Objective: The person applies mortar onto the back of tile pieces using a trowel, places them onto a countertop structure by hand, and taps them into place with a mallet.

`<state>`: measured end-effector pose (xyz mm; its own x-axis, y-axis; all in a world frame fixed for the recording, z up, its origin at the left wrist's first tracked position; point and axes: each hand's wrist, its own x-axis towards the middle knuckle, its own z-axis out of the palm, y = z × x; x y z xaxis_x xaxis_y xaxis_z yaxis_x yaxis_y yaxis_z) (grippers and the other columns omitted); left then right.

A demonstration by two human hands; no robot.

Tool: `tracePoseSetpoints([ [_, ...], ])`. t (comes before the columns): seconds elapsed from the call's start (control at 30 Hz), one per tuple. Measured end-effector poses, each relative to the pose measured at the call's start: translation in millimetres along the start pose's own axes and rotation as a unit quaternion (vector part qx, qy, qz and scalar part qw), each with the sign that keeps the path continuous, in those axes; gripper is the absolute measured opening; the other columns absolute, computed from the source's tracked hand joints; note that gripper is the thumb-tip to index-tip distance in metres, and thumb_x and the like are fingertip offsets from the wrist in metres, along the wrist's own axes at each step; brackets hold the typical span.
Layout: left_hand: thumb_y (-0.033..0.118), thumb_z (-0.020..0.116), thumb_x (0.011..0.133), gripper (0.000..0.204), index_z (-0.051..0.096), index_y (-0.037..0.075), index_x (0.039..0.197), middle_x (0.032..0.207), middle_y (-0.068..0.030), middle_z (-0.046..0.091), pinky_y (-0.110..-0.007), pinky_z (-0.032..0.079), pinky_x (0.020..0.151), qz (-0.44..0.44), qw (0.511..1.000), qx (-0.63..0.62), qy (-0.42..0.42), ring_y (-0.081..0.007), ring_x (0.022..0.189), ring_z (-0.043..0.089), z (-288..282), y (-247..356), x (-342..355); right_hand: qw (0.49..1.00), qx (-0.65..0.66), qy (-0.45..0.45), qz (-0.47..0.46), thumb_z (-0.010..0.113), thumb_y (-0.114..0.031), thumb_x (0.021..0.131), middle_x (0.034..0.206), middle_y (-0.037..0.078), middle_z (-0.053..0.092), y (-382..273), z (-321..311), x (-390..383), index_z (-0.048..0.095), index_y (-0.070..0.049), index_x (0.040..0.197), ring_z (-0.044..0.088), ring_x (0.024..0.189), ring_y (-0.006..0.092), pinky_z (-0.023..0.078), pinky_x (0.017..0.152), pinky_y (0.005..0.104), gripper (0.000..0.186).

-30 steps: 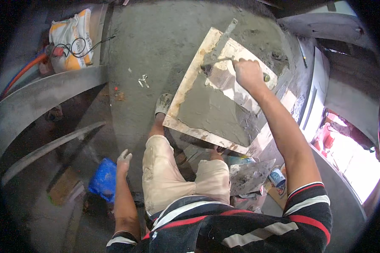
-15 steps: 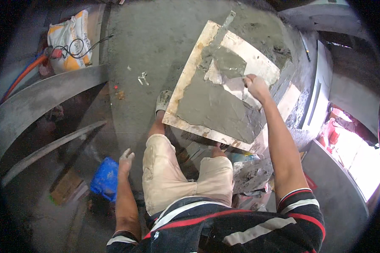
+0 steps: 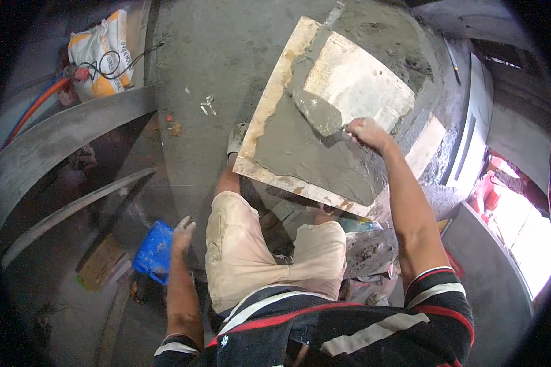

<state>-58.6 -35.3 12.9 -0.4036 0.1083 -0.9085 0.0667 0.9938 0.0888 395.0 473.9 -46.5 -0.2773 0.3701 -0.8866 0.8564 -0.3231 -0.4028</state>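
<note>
My right hand (image 3: pixel 369 134) is closed round the handle of a trowel (image 3: pixel 322 115). The trowel's blade lies on grey wet mortar (image 3: pixel 306 160), which covers the near and left parts of a pale board (image 3: pixel 367 76). Bare board shows beyond the blade, across its far right part. A flat grey strip (image 3: pixel 333 15) sticks out past the board's far edge. My left hand (image 3: pixel 184 233) hangs beside my left thigh with nothing in it, fingers loosely apart, close to a blue plastic container (image 3: pixel 155 252).
A white and orange sack (image 3: pixel 104 58) with a black cable and hoses stands at the far left. Curved grey panels (image 3: pixel 67 131) edge the left side. White scraps (image 3: pixel 208 105) lie on the grey floor (image 3: pixel 190 46). A mortar-smeared slab (image 3: pixel 371 252) sits by my right leg.
The trowel has come nearer and left, drawing mortar off the board's far right part and baring it. My right hand moved slightly nearer. My left hand is almost still.
</note>
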Motion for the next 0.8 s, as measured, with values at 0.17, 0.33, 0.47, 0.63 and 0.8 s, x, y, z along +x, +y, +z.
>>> tracePoseSetpoints([
  [0.17, 0.022, 0.066, 0.098, 0.060, 0.051, -0.004, 0.150, 0.150, -0.0222, 0.058, -0.039, 0.042, 0.116, 0.056, 0.998, 0.032, 0.012, -0.0307, 0.138, 0.057, 10.7, 12.5, -0.1, 0.963, -0.246, 0.061, -0.095, 0.065, -0.038, 0.092, 0.102, 0.024, 0.075, 0.7, 24.3, -26.2, 0.079, -0.009, 0.110, 0.072, 0.099, 0.0443, 0.055, 0.090, 0.0491, 0.037],
  [0.33, 0.021, 0.067, 0.098, 0.060, 0.052, -0.004, 0.150, 0.152, -0.0219, 0.055, -0.039, 0.042, 0.117, 0.080, 0.997, 0.016, 0.010, -0.0303, 0.139, 0.055, 12.8, 24.5, 5.9, 0.956, -0.270, 0.085, -0.080, 0.066, -0.040, 0.091, 0.105, 0.023, 0.076, -27.2, -2.8, -48.6, 0.078, -0.009, 0.112, 0.072, 0.099, 0.0434, 0.056, 0.091, 0.0504, 0.040],
  [0.47, 0.020, 0.068, 0.098, 0.059, 0.052, -0.003, 0.150, 0.153, -0.0219, 0.055, -0.039, 0.041, 0.117, 0.052, 0.998, -0.035, 0.013, -0.0303, 0.140, 0.055, 0.6, -5.0, 12.1, 0.910, -0.368, 0.172, -0.083, 0.064, -0.026, 0.092, 0.102, 0.025, 0.075, -107.2, -23.9, -70.1, 0.076, -0.005, 0.112, 0.074, 0.098, 0.0408, 0.057, 0.089, 0.0527, 0.032],
  [0.63, 0.021, 0.068, 0.098, 0.058, 0.053, -0.001, 0.150, 0.154, -0.0208, 0.055, -0.040, 0.041, 0.117, 0.032, 0.998, -0.054, 0.009, -0.0309, 0.141, 0.054, -8.9, -11.8, 12.6, 0.827, -0.461, 0.298, -0.124, 0.058, -0.010, 0.090, 0.100, 0.027, 0.074, -160.5, -48.1, -45.2, 0.071, 0.002, 0.107, 0.074, 0.095, 0.0414, 0.059, 0.084, 0.0525, 0.025],
  [0.8, 0.023, 0.067, 0.098, 0.059, 0.053, 0.000, 0.151, 0.155, -0.0207, 0.054, -0.041, 0.040, 0.118, -0.024, 0.994, -0.106, -0.018, -0.0320, 0.142, 0.052, -45.0, -44.7, 30.9, 0.750, -0.532, 0.363, -0.153, 0.058, -0.009, 0.090, 0.097, 0.022, 0.074, -212.9, -28.4, -16.9, 0.071, 0.000, 0.103, 0.076, 0.089, 0.0375, 0.060, 0.075, 0.0517, 0.021],
])
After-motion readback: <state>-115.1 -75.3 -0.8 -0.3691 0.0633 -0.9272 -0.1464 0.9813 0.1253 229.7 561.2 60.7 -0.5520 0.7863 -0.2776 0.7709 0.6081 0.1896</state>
